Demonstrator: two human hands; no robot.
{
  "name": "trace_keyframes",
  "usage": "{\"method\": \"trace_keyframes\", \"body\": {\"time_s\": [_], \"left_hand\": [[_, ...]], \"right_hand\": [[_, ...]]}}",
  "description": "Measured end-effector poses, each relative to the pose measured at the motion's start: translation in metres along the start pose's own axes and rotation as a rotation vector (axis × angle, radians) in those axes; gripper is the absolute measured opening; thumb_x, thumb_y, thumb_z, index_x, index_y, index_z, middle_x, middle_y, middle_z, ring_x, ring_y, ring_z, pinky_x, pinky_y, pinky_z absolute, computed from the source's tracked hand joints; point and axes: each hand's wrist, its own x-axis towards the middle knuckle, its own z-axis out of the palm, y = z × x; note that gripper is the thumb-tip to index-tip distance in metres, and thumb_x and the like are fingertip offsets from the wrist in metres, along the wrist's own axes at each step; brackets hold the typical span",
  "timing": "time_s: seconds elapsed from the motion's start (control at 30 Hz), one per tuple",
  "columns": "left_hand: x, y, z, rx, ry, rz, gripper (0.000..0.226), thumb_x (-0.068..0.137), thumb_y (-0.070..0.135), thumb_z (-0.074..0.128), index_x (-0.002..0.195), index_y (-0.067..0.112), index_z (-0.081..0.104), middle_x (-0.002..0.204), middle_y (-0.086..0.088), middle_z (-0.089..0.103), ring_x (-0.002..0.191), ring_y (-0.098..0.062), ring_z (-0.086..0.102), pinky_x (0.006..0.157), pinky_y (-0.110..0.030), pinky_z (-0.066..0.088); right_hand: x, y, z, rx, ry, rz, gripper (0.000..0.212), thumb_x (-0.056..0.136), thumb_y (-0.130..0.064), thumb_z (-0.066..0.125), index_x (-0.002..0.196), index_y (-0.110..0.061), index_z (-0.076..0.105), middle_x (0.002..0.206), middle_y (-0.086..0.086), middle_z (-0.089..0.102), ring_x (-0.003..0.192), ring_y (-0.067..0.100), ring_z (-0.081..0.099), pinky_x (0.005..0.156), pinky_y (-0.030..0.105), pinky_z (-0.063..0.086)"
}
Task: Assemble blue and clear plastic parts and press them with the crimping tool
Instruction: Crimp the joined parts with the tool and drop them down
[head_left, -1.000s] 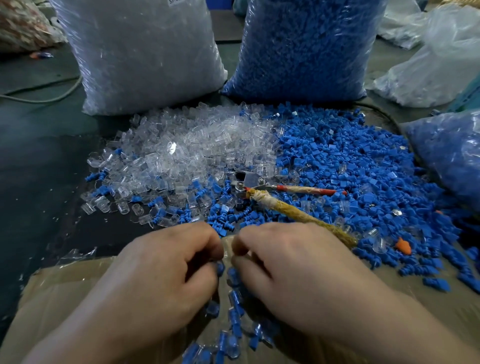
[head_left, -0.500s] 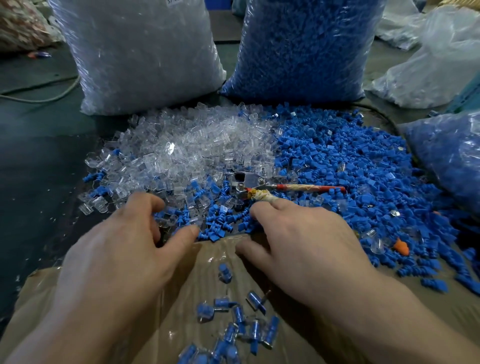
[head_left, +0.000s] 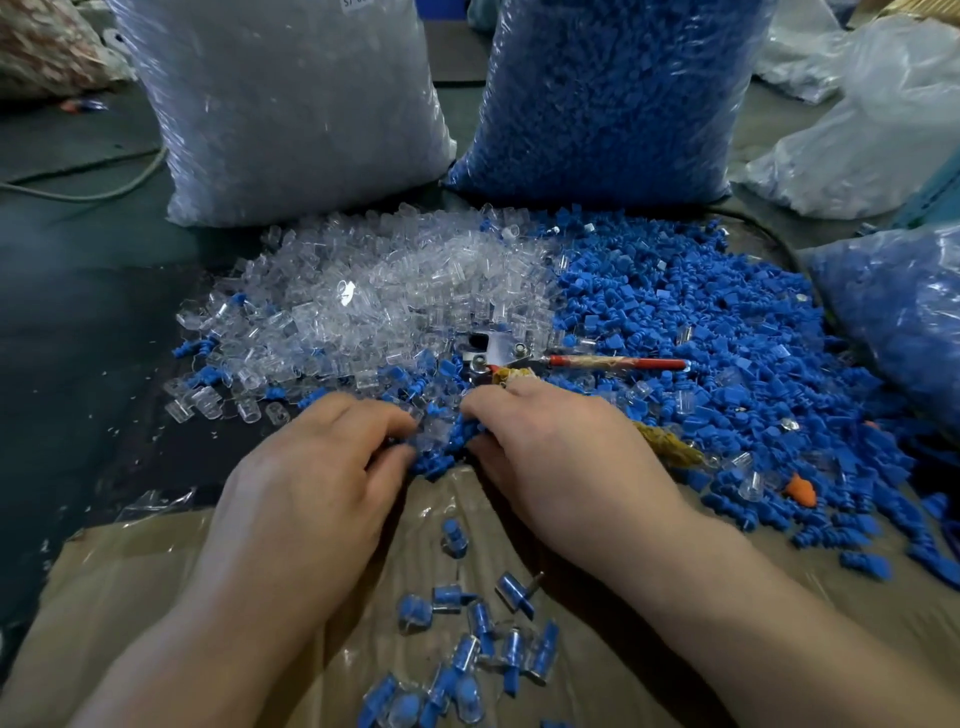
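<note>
A heap of clear plastic parts lies beside a heap of blue parts on the dark table. The crimping tool lies between them, with one red handle and one yellow-wrapped handle that runs under my right hand. My left hand curls its fingers and thumb round clear parts at the near edge of the heap. My right hand pinches blue parts just beside it. Several assembled blue-and-clear pieces lie on the cardboard sheet under my wrists.
A big bag of clear parts and a big bag of blue parts stand behind the heaps. Another blue-filled bag sits at the right, pale plastic bags behind it. An orange piece lies among the blue parts. A cable crosses the far left.
An assembled piece was dropped onto the cardboard. Both hands then reached forward into the heaps, and their fingers have now closed toward each other at the near edge.
</note>
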Motion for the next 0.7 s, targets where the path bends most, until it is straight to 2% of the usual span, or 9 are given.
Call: {"method": "trace_keyframes", "body": {"time_s": [0.1, 0.2, 0.27, 0.37, 0.43, 0.6, 0.7], "left_hand": [[0.001, -0.002, 0.001, -0.027, 0.003, -0.007, 0.021, 0.088, 0.039, 0.059, 0.105, 0.035, 0.071, 0.094, 0.021, 0.061, 0.084, -0.004, 0.059, 0.075, -0.034, 0.052], [0.001, -0.002, 0.002, -0.053, 0.004, -0.014, 0.017, 0.087, 0.04, 0.06, 0.1, 0.038, 0.069, 0.092, 0.024, 0.06, 0.084, 0.001, 0.058, 0.074, -0.033, 0.053], [0.0, -0.002, 0.003, -0.067, 0.005, -0.02, 0.013, 0.086, 0.041, 0.06, 0.097, 0.038, 0.067, 0.089, 0.025, 0.059, 0.082, 0.006, 0.057, 0.07, -0.027, 0.05], [-0.001, -0.003, 0.004, -0.142, 0.033, -0.054, 0.011, 0.085, 0.039, 0.062, 0.096, 0.039, 0.065, 0.087, 0.025, 0.06, 0.089, 0.013, 0.054, 0.066, -0.013, 0.039], [-0.001, -0.004, 0.005, -0.18, 0.055, -0.067, 0.008, 0.086, 0.035, 0.065, 0.094, 0.038, 0.066, 0.086, 0.024, 0.061, 0.093, 0.017, 0.051, 0.064, -0.011, 0.035], [-0.003, -0.004, 0.005, -0.152, 0.055, -0.04, 0.006, 0.086, 0.033, 0.067, 0.089, 0.038, 0.066, 0.085, 0.024, 0.06, 0.092, 0.016, 0.052, 0.062, -0.005, 0.034], [-0.004, -0.004, 0.005, -0.133, 0.026, -0.031, 0.01, 0.084, 0.036, 0.068, 0.093, 0.04, 0.064, 0.087, 0.024, 0.057, 0.092, 0.011, 0.053, 0.064, -0.008, 0.034]], "right_hand": [[0.0, 0.005, -0.003, 0.122, 0.027, 0.028, 0.017, 0.098, -0.028, 0.049, 0.114, -0.03, 0.056, 0.099, -0.005, 0.059, 0.087, 0.022, 0.058, 0.074, 0.041, 0.051], [0.001, 0.008, -0.004, 0.185, 0.028, 0.034, 0.016, 0.099, -0.03, 0.051, 0.113, -0.031, 0.058, 0.102, -0.007, 0.059, 0.091, 0.018, 0.057, 0.08, 0.039, 0.05], [-0.001, 0.01, -0.005, 0.225, 0.03, 0.037, 0.012, 0.099, -0.033, 0.05, 0.108, -0.03, 0.057, 0.098, -0.01, 0.06, 0.087, 0.014, 0.056, 0.078, 0.037, 0.048], [-0.003, 0.014, -0.006, 0.297, 0.064, 0.078, 0.01, 0.099, -0.04, 0.049, 0.104, -0.033, 0.055, 0.081, -0.016, 0.058, 0.073, 0.003, 0.052, 0.06, 0.017, 0.039], [-0.004, 0.014, -0.008, 0.32, 0.061, 0.095, 0.01, 0.098, -0.042, 0.049, 0.104, -0.036, 0.056, 0.074, -0.018, 0.056, 0.067, -0.002, 0.051, 0.053, 0.014, 0.034], [-0.004, 0.013, -0.006, 0.332, 0.055, 0.087, 0.012, 0.096, -0.043, 0.054, 0.105, -0.036, 0.058, 0.08, -0.018, 0.061, 0.069, -0.002, 0.053, 0.055, 0.014, 0.036], [-0.005, 0.012, -0.006, 0.318, 0.067, 0.063, 0.013, 0.096, -0.041, 0.056, 0.107, -0.035, 0.06, 0.09, -0.018, 0.064, 0.079, 0.001, 0.054, 0.065, 0.015, 0.043]]}}
